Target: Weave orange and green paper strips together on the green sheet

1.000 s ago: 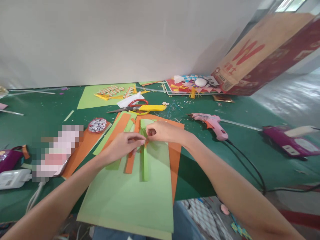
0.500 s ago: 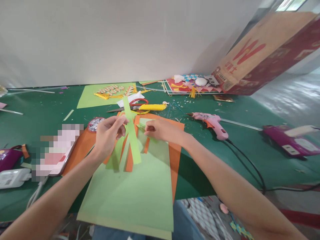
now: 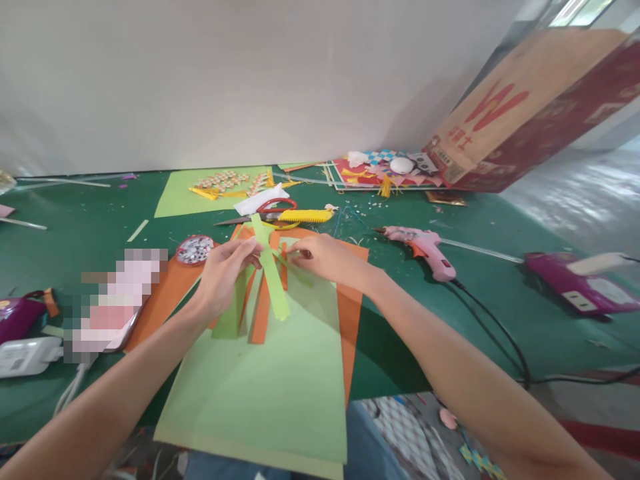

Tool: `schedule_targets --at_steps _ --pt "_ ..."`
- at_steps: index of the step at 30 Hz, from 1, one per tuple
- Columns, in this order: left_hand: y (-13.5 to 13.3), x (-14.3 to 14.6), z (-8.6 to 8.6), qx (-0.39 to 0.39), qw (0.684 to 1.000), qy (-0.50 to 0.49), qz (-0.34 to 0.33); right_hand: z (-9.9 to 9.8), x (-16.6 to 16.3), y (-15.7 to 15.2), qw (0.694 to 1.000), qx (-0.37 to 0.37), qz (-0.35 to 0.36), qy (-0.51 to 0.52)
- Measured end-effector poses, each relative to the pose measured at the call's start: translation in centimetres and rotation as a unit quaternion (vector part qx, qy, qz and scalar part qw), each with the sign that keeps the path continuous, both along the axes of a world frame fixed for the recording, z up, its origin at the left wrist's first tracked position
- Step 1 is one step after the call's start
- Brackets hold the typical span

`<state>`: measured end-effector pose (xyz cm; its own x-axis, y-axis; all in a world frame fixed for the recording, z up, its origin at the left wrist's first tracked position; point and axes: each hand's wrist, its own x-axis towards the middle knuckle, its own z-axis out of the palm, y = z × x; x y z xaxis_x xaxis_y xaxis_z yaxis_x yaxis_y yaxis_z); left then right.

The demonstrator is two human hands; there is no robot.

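My left hand (image 3: 224,270) pinches a long light green paper strip (image 3: 273,277) near its upper part, and the strip slants down to the right over the paper pile. My right hand (image 3: 327,260) is closed in a pinch on a small folded piece of green and orange strips (image 3: 286,258) just right of that strip. Both hands hover over a large light green sheet (image 3: 270,387) lying on orange sheets (image 3: 350,313). More loose green and orange strips (image 3: 247,307) lie under my left hand.
On the green table (image 3: 90,227) lie red-handled scissors (image 3: 265,210), a yellow comb-like piece (image 3: 306,215), a round tin of googly eyes (image 3: 195,250), a pink glue gun (image 3: 423,245) with black cord, a purple device (image 3: 575,283), a phone (image 3: 113,303), and a cardboard box (image 3: 530,107) at back right.
My left hand lifted a green strip up off the pile and now holds it slanted. My right hand stayed near the middle, still pinching the small folded piece.
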<state>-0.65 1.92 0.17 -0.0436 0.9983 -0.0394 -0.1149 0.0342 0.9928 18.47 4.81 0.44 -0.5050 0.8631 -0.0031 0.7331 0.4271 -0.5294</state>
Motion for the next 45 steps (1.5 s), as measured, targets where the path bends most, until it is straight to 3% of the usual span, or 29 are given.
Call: schedule_targets --at_steps 3,7,19,28,34,41,45 --pt "0.1 -0.1 -0.4 -0.014 1.000 -0.006 -0.014 -0.1 -0.1 0.0 0.999 0.029 0.017 0.002" --pt "0.2 -0.3 -0.7 -0.028 0.999 -0.017 -0.024 0.0 -0.3 -0.1 1.000 0.011 -0.028 0.008" --pt "0.3 -0.3 -0.8 -0.055 0.997 -0.014 -0.049 -1.1 -2.2 -0.6 0.983 0.070 -0.101 -0.137" --pt "0.3 -0.4 -0.5 -0.075 0.995 -0.028 -0.055 -0.9 -1.7 -0.2 0.990 0.079 -0.117 -0.014" --pt "0.1 -0.1 -0.2 -0.068 0.995 -0.025 -0.075 -1.1 -1.7 -0.2 0.995 0.046 -0.093 -0.003" --pt "-0.4 0.1 0.0 -0.063 0.987 0.076 -0.128 -1.0 -2.6 -1.0 0.996 0.039 -0.070 -0.033" --pt "-0.5 0.2 -0.1 -0.037 0.981 0.146 -0.123 -0.8 -2.5 -1.1 0.995 0.044 -0.072 -0.060"
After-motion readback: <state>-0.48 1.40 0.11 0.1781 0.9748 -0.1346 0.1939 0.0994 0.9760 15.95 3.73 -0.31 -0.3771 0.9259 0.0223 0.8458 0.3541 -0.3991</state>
